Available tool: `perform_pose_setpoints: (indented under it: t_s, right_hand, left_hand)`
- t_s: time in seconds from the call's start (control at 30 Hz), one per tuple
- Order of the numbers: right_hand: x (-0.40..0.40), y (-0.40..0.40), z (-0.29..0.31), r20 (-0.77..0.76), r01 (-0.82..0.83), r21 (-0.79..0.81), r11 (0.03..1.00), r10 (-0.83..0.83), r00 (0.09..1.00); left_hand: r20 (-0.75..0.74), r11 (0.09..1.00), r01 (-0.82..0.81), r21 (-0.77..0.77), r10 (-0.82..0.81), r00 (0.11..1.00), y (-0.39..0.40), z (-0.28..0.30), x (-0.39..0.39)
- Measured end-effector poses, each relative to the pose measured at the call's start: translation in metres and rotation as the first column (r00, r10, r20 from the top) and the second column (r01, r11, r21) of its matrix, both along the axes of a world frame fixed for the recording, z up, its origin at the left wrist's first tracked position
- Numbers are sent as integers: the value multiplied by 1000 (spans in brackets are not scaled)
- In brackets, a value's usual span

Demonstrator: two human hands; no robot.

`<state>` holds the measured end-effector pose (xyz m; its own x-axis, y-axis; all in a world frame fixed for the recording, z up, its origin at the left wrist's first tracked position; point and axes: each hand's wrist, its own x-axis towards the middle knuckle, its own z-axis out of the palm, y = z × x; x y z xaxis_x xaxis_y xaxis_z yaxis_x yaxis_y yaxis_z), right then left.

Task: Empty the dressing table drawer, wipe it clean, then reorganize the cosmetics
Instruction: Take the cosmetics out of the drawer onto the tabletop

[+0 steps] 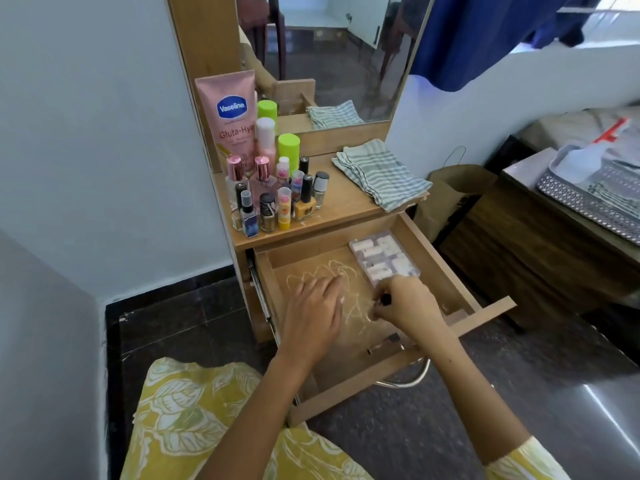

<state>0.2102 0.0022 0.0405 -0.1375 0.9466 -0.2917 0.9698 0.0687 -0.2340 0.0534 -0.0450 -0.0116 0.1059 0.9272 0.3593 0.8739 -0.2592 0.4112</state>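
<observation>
The pulled-out light wooden drawer (446, 258) is sitting at six o'clock below the cluttered tabletop, holding a clear plastic compartment box (384, 259) at its two o'clock corner. The left hand (313, 311) is resting flat, fingers relaxed, while the right hand (403, 304) is pinching a small dark item (385, 299).

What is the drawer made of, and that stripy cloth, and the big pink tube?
The drawer looks like light wood-grain board, probably laminated, with a matte finish. The stripy cloth seems a soft woven fabric; it folds and rumples. The pink tube looks like smooth plastic with a slight sheen.
</observation>
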Motion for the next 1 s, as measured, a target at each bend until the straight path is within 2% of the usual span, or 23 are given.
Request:
perform_pose_setpoints:
  t_s: [0.07, 0.17, 0.23, 0.3, 0.37, 0.47, 0.67, 0.77, 0.87, 0.93, 1.0]
  right_hand:
    - [-10, 6, 9, -243, 50, 95, 994, -25, 970]
    - [-33, 19, 25, -542, 179, 278, 944, 0, 841]
    - [-50, 28, 32, -683, 262, 327, 908, 35, 729]
    - [-65, 39, 35, -760, 331, 353, 875, 62, 646]
    - [-77, 49, 35, -789, 368, 364, 856, 73, 610]
    - [-89, 58, 27, -736, 367, 426, 827, 81, 672]
    - [-103, 65, 18, -735, 374, 438, 817, 87, 672]
    - [-105, 65, 18, -777, 396, 426, 813, 104, 621]
    - [-99, 62, 16, -827, 375, 323, 869, 66, 559]
    - [-84, 57, 16, -802, 345, 315, 884, 53, 596]
    - [-60, 50, 17, -681, 210, 367, 906, 108, 725]
  left_hand:
    - [-10, 997, -81, 18, 81, 997, 3, 0, -1]
    - [-43, 985, -169, 16, 170, 985, 9, 3, -4]
    - [-122, 982, -191, 11, 191, 974, 13, 6, -5]
    - [-177, 978, -209, 1, 206, 962, 16, 6, -6]
    - [-187, 971, -239, -18, 232, 955, 19, 3, -7]
    - [-177, 955, -292, -46, 280, 944, 22, -2, -8]
    - [-185, 940, -333, -72, 316, 931, 23, -6, -9]
    - [-172, 933, -353, -73, 337, 926, 22, -5, -9]
    - [-158, 933, -352, -71, 338, 928, 21, -6, -10]
    - [-160, 931, -357, -70, 343, 926, 21, -6, -10]
    - [-162, 932, -356, -69, 342, 926, 21, -6, -9]
